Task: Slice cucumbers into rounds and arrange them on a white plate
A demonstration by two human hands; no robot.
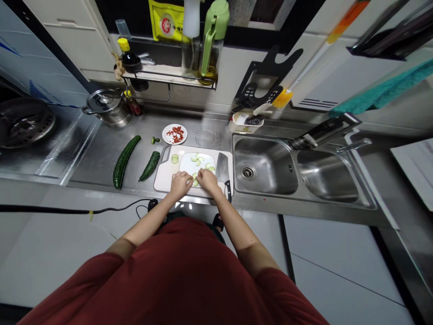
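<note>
A white plate [186, 164] lies on a pale cutting board [163, 180]. Thin cucumber slices [197, 159] are laid on it in small fan-like groups. At the plate's near edge my left hand [181, 184] and my right hand [207, 179] meet over one group, fingers curled and pinching at the cucumber slices [195, 182] there. Their fingertips are partly hidden. A small stack of cucumber slices [174, 159] sits on the board left of the plate. On the board's right side rests a kitchen knife [222, 168], its black handle beside my right wrist.
Left of the board are a cut cucumber [150, 166], a whole cucumber [126, 161] and small cucumber ends [155, 140]. Behind stands a dish of chopped red pieces [175, 134]. A steel pot [110, 108] is at the back left. A double sink [265, 164] adjoins on the right.
</note>
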